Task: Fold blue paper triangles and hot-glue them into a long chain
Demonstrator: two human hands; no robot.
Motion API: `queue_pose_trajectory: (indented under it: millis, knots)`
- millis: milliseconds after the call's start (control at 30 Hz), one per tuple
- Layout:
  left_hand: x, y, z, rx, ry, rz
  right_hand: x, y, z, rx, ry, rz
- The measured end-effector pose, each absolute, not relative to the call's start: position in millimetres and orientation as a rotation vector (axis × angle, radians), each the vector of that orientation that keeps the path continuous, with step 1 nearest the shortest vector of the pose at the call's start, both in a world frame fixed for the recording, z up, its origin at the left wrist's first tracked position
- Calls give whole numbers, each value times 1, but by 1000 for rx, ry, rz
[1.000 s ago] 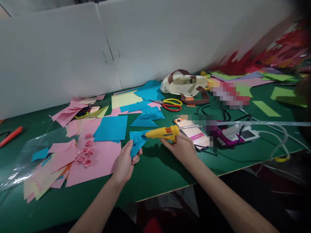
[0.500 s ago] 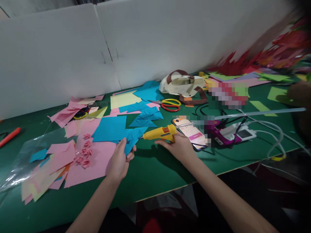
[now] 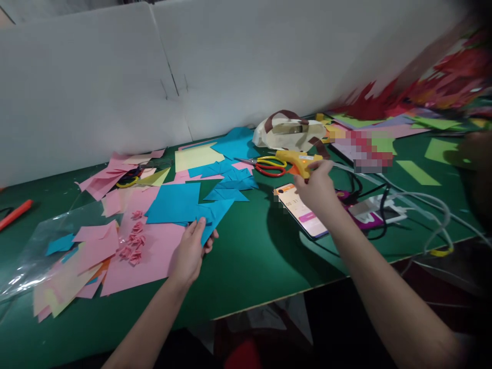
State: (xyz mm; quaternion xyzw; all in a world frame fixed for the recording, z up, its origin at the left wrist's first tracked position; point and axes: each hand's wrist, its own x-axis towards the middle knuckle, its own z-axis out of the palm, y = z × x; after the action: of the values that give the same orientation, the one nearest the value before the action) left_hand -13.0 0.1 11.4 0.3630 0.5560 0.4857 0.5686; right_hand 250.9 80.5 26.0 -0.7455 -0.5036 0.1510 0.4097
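Between the thumb and fingers of my left hand (image 3: 191, 249) is a folded piece of blue paper (image 3: 218, 219), held just above the table. My right hand (image 3: 318, 187) grips a yellow hot glue gun (image 3: 298, 160) behind the phone, its nozzle pointing left over the scissors (image 3: 271, 165) with red and yellow handles. Other folded blue paper pieces (image 3: 230, 185) lie beyond my left hand, beside a flat blue sheet (image 3: 175, 202). Small pink paper roses (image 3: 135, 241) rest on pink paper to the left.
A lit phone (image 3: 303, 210) and a purple-and-white power strip (image 3: 369, 212) with cables lie by my right forearm. A cream bag (image 3: 286, 133) with brown handles sits near the white partition (image 3: 246, 66). Paper scraps and a clear plastic sheet (image 3: 34, 256) cover the left side.
My right hand has carried the glue gun away from the blue paper, right and toward the back of the table. My left hand keeps its hold in nearly the same place.
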Motion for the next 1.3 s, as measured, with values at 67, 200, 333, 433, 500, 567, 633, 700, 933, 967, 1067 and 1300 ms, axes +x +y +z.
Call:
queue_pose_trajectory:
  millis: [67,200,333,433,500,567,633,700,933,967,1067,1300]
  knots:
    - [-12,1,10,897,1312,1111,261,88,28,-2013,-1262,334]
    - [-12,0,10,984,1306,991,275,106,25,-2154,-1265,317]
    - [-10,-2,15,1074,1283,833,287,125,9,-2190,-1281,265]
    - [-9,-2,18,1131,1288,773,297,133,-4,-2202,-1282,267]
    - [-9,-1,19,1169,1296,753,300,133,-7,-2189,-1307,228]
    - [-10,0,20,1214,1306,741,296,128,-4,-2086,-1370,113]
    - [-11,0,21,1274,1316,722,282,118,5,-1855,-1463,19]
    - [-11,-1,22,1349,1322,682,259,102,16,-1550,-1617,182]
    - [-11,-5,23,1574,1359,568,189,50,21,-878,-2064,1174]
    - [-11,-5,23,1573,1366,561,186,46,17,-854,-2092,1202]
    - [-12,-4,22,1520,1388,575,182,41,3,-914,-2133,1147]
    - [-15,-2,12,1454,1431,608,176,41,-13,-1040,-1961,1266]
